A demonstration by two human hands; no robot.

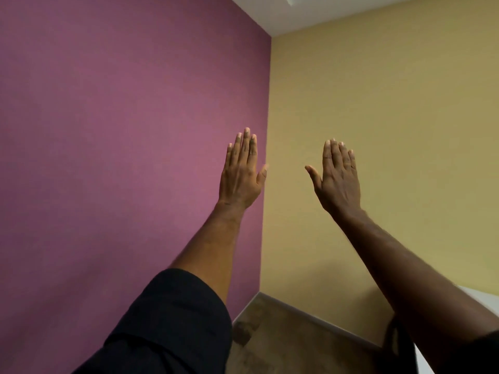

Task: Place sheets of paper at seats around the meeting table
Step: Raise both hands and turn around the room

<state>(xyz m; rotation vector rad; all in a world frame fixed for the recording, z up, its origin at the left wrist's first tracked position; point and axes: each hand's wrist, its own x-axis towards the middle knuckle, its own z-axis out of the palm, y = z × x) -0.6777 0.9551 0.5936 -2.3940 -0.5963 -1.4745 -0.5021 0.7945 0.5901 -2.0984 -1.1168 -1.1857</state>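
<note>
My left hand (241, 174) is raised flat in front of the purple wall, fingers straight and together, holding nothing. My right hand (338, 177) is raised the same way in front of the yellow wall, thumb spread, also holding nothing. Both backs of the hands face me. A dark sleeve covers my left upper arm. No sheets of paper and no seats are in view. A white surface edge (483, 300), possibly the table, shows at the lower right.
I face a room corner where a purple wall (121, 130) meets a yellow wall (391, 103). Brown carpet (291, 341) with a pale baseboard lies below. A strip of white ceiling (310, 12) is at the top.
</note>
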